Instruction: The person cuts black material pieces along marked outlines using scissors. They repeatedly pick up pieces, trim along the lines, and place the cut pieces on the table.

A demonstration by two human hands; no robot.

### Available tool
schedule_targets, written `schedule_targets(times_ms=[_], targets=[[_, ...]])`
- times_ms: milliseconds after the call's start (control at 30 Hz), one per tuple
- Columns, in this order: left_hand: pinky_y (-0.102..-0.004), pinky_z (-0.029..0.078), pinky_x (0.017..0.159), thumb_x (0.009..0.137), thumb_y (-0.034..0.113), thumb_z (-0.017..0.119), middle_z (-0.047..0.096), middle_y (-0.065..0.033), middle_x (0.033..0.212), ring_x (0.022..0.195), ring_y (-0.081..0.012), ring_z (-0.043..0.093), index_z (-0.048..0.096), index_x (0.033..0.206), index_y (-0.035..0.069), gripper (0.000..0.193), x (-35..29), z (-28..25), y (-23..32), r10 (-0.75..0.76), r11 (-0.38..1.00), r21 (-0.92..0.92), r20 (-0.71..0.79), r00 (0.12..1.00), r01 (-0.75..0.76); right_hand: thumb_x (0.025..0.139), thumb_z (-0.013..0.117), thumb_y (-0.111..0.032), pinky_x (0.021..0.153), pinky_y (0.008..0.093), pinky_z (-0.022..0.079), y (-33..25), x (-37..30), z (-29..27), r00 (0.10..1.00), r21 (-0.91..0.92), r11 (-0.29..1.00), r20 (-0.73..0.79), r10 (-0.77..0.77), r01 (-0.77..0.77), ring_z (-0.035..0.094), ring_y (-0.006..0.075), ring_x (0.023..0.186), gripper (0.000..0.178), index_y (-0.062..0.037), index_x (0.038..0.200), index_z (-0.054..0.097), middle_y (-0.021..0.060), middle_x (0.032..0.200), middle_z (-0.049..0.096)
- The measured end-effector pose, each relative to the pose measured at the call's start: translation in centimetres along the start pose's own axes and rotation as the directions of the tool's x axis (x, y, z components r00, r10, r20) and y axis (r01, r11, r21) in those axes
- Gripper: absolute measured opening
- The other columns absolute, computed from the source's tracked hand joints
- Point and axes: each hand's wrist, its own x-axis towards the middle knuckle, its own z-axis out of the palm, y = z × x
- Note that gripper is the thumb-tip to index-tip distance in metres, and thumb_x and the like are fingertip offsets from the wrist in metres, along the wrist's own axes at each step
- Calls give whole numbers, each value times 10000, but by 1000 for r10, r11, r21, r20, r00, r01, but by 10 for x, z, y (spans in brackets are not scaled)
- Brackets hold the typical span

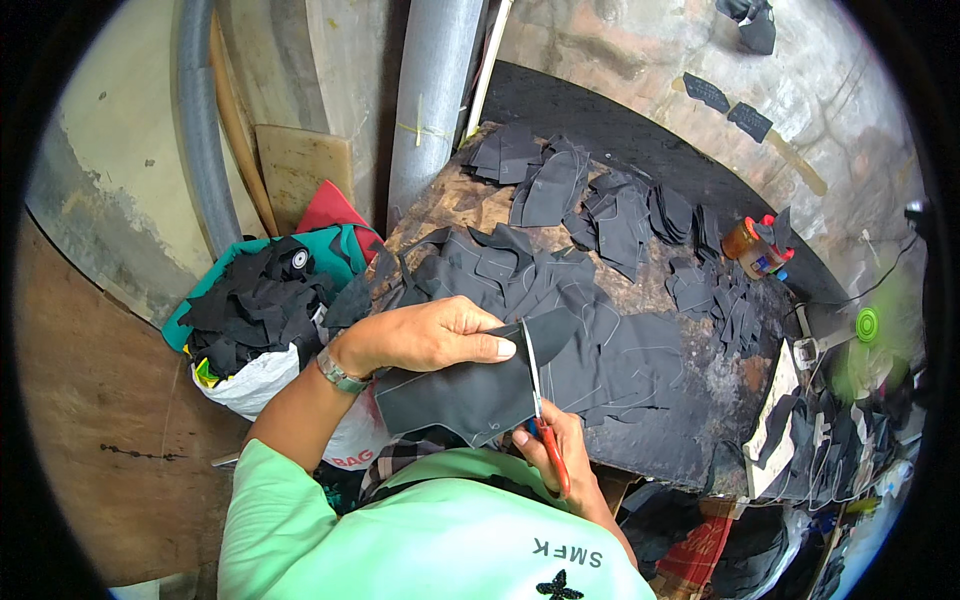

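The left hand (430, 335) reaches in from the lower left, forearm angled up toward the desk (720, 400), a metal wristwatch (338, 372) on the wrist. Its palm faces down and the fingers lie flat and close together on top of a black cut fabric piece (470, 395), with the thumb pressed along the piece's upper edge, so the piece is pinched and held out level in front of the body. The piece hangs just off the desk's near edge, over the person's lap, its right end rising into a curved flap.

The right hand (555, 450) comes up from below, wrist bent, fingers curled through the red handles of a pair of scissors (540, 410). The blades point upward and stand narrowly apart, with the right edge of the fabric piece between them.

Behind the hands, the worn wooden desk carries a spread of black fabric cut-outs (560, 270) marked with pale chalk lines, thicker toward the far edge. Two small glue bottles (752, 250) with red caps stand near the desk's right far corner. Left of the desk, a bag of black fabric scraps (255, 300) sits on the floor beside a grey pipe (430, 90).
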Motion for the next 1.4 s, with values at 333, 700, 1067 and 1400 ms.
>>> schedule_targets(times_ms=[333, 700, 1067, 1400], targets=[[-251, 335, 507, 909, 193, 593, 416, 76, 608, 565, -36, 392, 467, 622, 88, 331, 16, -13, 0, 241, 926, 376, -522, 819, -32, 861, 640, -154, 449, 266, 331, 15, 5, 0, 985, 112, 993, -163, 62, -44, 370, 60, 491, 274, -22, 688, 473, 0, 501, 410], [-363, 533, 866, 799, -97, 575, 623, -88, 1047, 962, -186, 633, 501, 1185, 17, 410, 52, 20, -36, 218, 543, -297, -854, 473, -785, 906, 564, -286, 439, 260, 374, 15, 9, -3, 991, 246, 963, -46, 129, -114, 464, 96, 479, 309, -22, 755, 509, 20, 556, 478], [-140, 336, 526, 892, -13, 579, 496, -63, 1379, 670, 32, 409, 458, 1371, 23, 495, 39, 62, -28, 489, 773, 241, -815, 310, -586, 901, 585, -263, 681, 394, 453, -1, 21, 8, 995, 55, 993, 15, -101, 100, 555, 307, 702, 308, 5, 1014, 480, 164, 771, 533], [-151, 309, 501, 904, -10, 585, 449, -60, 1425, 616, 22, 308, 419, 1390, 14, 513, 47, 76, -28, 555, 692, 300, -803, 217, -657, 878, 627, -202, 547, 345, 405, -8, 18, 9, 990, 68, 990, -66, -122, 127, 423, 204, 546, 282, -25, 813, 417, 102, 620, 447]])
